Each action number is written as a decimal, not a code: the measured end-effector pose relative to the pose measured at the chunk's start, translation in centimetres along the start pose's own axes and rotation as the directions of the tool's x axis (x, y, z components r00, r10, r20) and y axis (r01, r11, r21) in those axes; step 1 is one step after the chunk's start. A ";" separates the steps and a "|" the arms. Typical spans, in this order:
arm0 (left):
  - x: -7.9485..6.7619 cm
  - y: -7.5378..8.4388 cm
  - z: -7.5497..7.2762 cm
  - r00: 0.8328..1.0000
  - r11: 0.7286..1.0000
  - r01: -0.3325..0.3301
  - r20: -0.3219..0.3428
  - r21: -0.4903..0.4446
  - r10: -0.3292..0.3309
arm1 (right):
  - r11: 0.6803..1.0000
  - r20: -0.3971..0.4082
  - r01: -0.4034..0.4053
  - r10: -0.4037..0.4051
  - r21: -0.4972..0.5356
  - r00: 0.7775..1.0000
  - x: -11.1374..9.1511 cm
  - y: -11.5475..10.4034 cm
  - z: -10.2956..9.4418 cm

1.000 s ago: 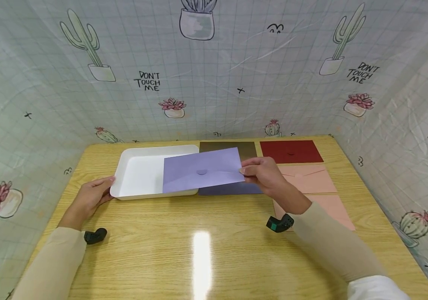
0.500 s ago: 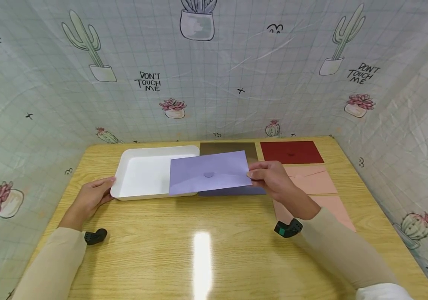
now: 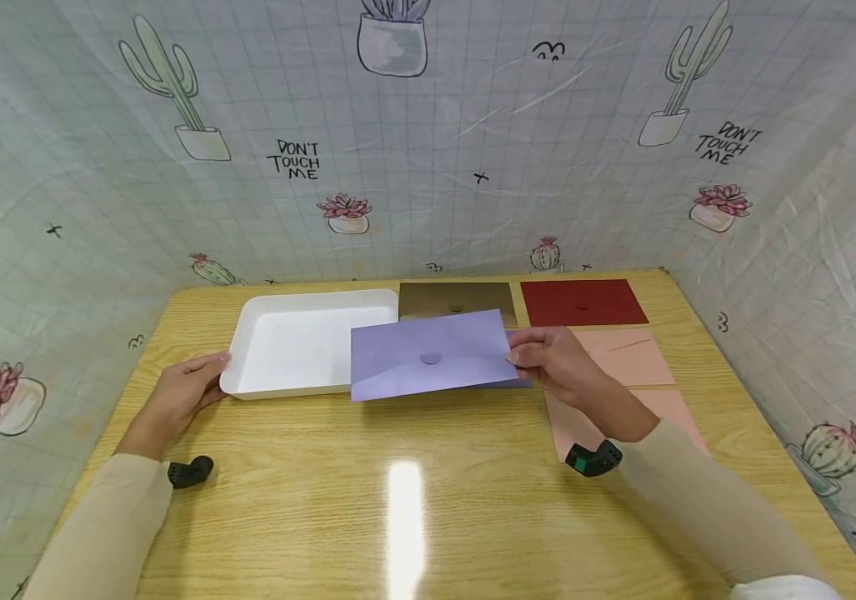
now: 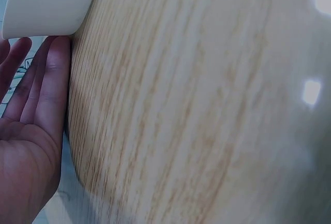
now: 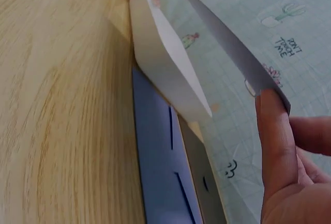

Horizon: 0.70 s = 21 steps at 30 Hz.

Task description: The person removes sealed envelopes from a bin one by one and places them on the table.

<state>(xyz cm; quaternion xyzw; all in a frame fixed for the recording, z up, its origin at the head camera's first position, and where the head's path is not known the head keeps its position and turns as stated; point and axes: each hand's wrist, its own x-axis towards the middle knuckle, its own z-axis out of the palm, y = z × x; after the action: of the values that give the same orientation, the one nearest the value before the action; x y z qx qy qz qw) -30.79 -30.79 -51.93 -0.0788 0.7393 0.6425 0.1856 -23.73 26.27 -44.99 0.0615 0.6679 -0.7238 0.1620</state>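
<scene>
My right hand (image 3: 558, 371) pinches the right short end of a lilac envelope (image 3: 431, 358) between thumb and fingers. The envelope hangs in the air, flap side visible, tilted, and overlaps the front right corner of a white rectangular tray (image 3: 292, 350) in the head view. From the right wrist it shows as a thin, bowed grey edge. My left hand (image 3: 180, 396) holds the tray's left front corner, thumb at the rim and fingers low against the wall (image 4: 46, 6). Beneath the held envelope lies a blue-violet envelope (image 5: 155, 131), partly hidden in the head view.
An olive-brown envelope (image 3: 458, 298) lies behind the blue-violet one, right of the tray. Further right are a dark red envelope (image 3: 583, 303) and two pink envelopes, one (image 3: 630, 358) behind the other (image 3: 671, 417). A patterned curtain (image 3: 428, 167) surrounds the wooden table (image 3: 292, 492).
My right hand has carried the lilac envelope right and slightly toward me, uncovering more of the tray and the olive-brown envelope. The left hand and tray stay put.
</scene>
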 end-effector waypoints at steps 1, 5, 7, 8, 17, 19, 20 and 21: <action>0.0 0.0 0.0 1.000 1.000 0.001 0.000 0.003 -0.001 | 1.000 0.010 0.000 0.000 0.008 1.000 0.0 0.1 -0.2; 0.0 0.1 0.1 1.000 1.000 0.005 -0.005 0.019 -0.005 | 0.999 0.050 0.005 -0.007 0.054 0.999 -0.2 0.4 -0.8; 0.1 0.2 0.1 1.000 1.000 0.006 -0.002 0.016 -0.006 | 0.997 0.070 0.008 -0.014 0.076 0.997 -0.3 0.6 -1.1; 0.1 0.2 0.1 1.000 1.000 0.009 -0.001 0.014 -0.009 | 0.997 0.078 0.010 -0.016 0.082 0.997 -0.4 0.6 -1.2; 0.2 0.3 0.1 1.000 0.999 0.016 -0.002 0.045 -0.016 | 0.997 0.137 -0.009 -0.002 0.079 0.991 -0.4 1.5 -2.6; 0.2 0.3 0.1 1.000 0.999 0.015 0.000 0.047 -0.015 | 0.997 0.151 -0.007 -0.006 0.082 0.989 -0.4 1.7 -2.8; 0.2 0.3 0.0 1.000 0.999 0.013 0.002 0.046 -0.013 | 0.997 0.156 -0.005 -0.007 0.079 0.988 -0.5 1.8 -3.0; 0.1 0.3 0.1 1.000 0.999 0.013 0.002 0.042 -0.013 | 0.997 0.161 -0.004 -0.008 0.074 0.987 -0.5 1.9 -3.1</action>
<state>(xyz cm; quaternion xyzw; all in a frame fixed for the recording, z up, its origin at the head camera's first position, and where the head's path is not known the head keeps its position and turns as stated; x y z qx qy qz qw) -31.02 -30.67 -51.71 -0.0787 0.7519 0.6257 0.1922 -23.05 29.30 -46.93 0.0079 0.6252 -0.7510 0.2125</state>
